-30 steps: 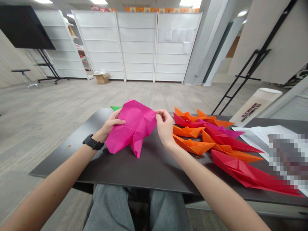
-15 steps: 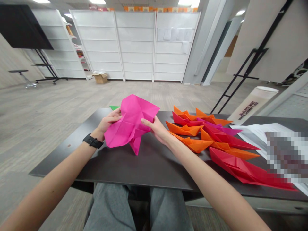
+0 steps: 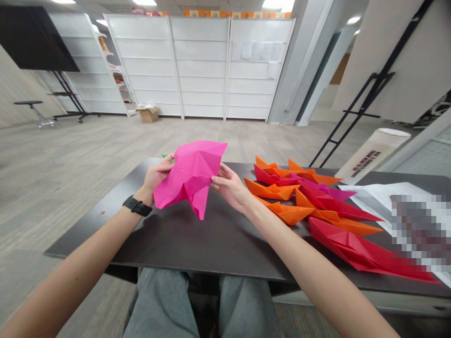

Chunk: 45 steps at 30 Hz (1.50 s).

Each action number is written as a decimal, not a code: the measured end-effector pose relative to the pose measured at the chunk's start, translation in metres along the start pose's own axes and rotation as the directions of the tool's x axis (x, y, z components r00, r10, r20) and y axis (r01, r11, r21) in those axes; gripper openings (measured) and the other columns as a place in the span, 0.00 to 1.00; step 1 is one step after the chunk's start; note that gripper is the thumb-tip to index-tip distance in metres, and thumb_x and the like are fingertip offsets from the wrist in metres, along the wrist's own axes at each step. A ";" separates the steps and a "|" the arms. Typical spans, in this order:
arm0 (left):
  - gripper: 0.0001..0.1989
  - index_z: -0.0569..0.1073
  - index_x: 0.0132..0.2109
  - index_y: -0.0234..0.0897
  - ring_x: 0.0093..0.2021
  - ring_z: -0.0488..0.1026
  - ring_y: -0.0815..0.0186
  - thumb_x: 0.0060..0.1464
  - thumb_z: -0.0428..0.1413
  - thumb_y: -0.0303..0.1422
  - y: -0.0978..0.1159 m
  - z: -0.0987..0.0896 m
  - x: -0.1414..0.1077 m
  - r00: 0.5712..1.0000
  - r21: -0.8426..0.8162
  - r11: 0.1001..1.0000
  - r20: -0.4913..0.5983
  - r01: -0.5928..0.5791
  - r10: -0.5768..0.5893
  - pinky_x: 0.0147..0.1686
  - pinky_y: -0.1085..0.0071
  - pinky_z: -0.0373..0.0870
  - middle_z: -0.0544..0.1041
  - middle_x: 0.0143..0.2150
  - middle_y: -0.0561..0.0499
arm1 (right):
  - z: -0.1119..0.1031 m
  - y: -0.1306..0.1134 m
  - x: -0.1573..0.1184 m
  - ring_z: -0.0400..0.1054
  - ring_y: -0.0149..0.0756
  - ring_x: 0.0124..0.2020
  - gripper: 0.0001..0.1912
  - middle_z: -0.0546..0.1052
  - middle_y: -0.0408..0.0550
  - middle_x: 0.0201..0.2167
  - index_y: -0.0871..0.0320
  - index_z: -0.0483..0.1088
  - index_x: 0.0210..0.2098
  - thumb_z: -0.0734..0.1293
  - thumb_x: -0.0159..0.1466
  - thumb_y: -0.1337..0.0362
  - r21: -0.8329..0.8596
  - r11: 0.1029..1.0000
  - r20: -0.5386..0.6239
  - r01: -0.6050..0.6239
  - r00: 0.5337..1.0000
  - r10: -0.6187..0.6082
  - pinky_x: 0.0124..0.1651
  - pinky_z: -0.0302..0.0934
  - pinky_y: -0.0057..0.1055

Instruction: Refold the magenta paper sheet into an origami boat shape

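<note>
A creased sheet of pink paper (image 3: pixel 192 171), partly folded, is held up above the dark table (image 3: pixel 169 246). Its lower edge hangs in a pointed flap. My left hand (image 3: pixel 158 174) grips the sheet at its left side, some fingers hidden behind the paper. With thumb and fingers, my right hand (image 3: pixel 229 185) pinches the right edge. Behind the left fingers a small tip of green paper (image 3: pixel 165 156) shows; the rest of it is hidden.
Several folded paper boats, such as an orange boat (image 3: pixel 271 190) and a red boat (image 3: pixel 359 246), lie to the right. Beyond them are a white cylinder (image 3: pixel 373 155) with printed letters and some printed sheets (image 3: pixel 401 188). The table's front edge runs above my legs.
The pink paper has tilted and its folds have shifted, its right part now bent into a ridge. My right hand has moved slightly to the right edge of the sheet.
</note>
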<state>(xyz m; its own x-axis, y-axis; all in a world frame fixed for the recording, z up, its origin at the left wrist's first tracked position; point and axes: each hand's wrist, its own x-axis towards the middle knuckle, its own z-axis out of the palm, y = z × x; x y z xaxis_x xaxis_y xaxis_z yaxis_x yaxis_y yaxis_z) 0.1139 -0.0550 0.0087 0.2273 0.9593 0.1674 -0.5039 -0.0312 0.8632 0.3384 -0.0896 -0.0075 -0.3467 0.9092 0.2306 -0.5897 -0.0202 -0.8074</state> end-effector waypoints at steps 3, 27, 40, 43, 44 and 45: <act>0.13 0.73 0.40 0.34 0.28 0.73 0.70 0.45 0.56 0.19 -0.003 0.000 0.000 0.999 -0.002 0.999 0.010 0.040 -0.040 0.31 0.76 0.70 0.76 0.33 0.53 | 0.000 0.003 -0.002 0.66 0.29 0.30 0.25 0.75 0.38 0.34 0.51 0.73 0.41 0.66 0.43 0.76 0.008 0.999 0.070 -0.036 0.997 0.036 0.32 0.63 0.27; 0.16 0.74 0.42 0.34 0.31 0.77 0.66 0.45 0.51 0.20 0.013 -0.015 0.007 0.959 -0.072 0.964 -0.150 -0.255 0.242 0.35 0.70 0.74 0.80 0.35 0.50 | -0.016 0.011 0.007 0.64 0.34 0.38 0.22 0.69 0.42 0.38 0.54 0.61 0.39 0.71 0.47 0.66 -0.685 0.729 -0.452 0.009 0.779 -0.434 0.42 0.61 0.31; 0.08 0.78 0.35 0.36 0.29 0.71 0.69 0.45 0.64 0.21 0.083 -0.043 -0.064 0.900 0.541 0.759 -0.011 -0.362 0.436 0.30 0.74 0.68 0.79 0.29 0.54 | -0.040 -0.003 0.020 0.71 0.43 0.41 0.05 0.78 0.48 0.34 0.56 0.71 0.29 0.64 0.54 0.65 -0.713 0.674 -0.302 0.193 0.783 -0.543 0.47 0.63 0.39; 0.13 0.80 0.43 0.52 0.38 0.77 0.59 0.52 0.59 0.29 0.087 -0.021 -0.140 0.825 0.862 0.187 0.356 -0.471 0.439 0.39 0.64 0.74 0.82 0.37 0.58 | -0.036 -0.007 0.018 0.71 0.43 0.47 0.06 0.79 0.49 0.39 0.55 0.73 0.26 0.65 0.55 0.62 -0.695 0.675 -0.241 0.249 0.804 -0.544 0.54 0.61 0.40; 0.18 0.79 0.47 0.58 0.40 0.78 0.57 0.53 0.58 0.29 0.081 -0.010 -0.163 0.829 0.857 0.074 0.466 -0.509 0.310 0.41 0.61 0.75 0.82 0.40 0.58 | -0.035 -0.007 0.018 0.71 0.43 0.47 0.06 0.79 0.49 0.38 0.55 0.73 0.25 0.65 0.55 0.62 -0.686 0.681 -0.217 0.258 0.820 -0.529 0.54 0.61 0.40; 0.19 0.77 0.48 0.61 0.41 0.78 0.56 0.53 0.56 0.29 0.073 0.001 -0.182 0.835 0.848 0.027 0.515 -0.529 0.194 0.42 0.59 0.76 0.82 0.40 0.58 | -0.035 -0.006 0.017 0.72 0.42 0.45 0.06 0.80 0.48 0.37 0.55 0.73 0.25 0.65 0.54 0.62 -0.677 0.689 -0.193 0.260 0.841 -0.506 0.53 0.62 0.40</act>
<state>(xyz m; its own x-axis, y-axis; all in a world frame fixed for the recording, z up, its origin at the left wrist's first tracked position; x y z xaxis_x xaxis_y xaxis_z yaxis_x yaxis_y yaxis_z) 0.0372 -0.2326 0.0416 0.5208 0.6509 0.5523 0.5732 -0.7461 0.3388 0.3611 -0.0595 -0.0179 0.1475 0.8547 0.4977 -0.0028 0.5036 -0.8639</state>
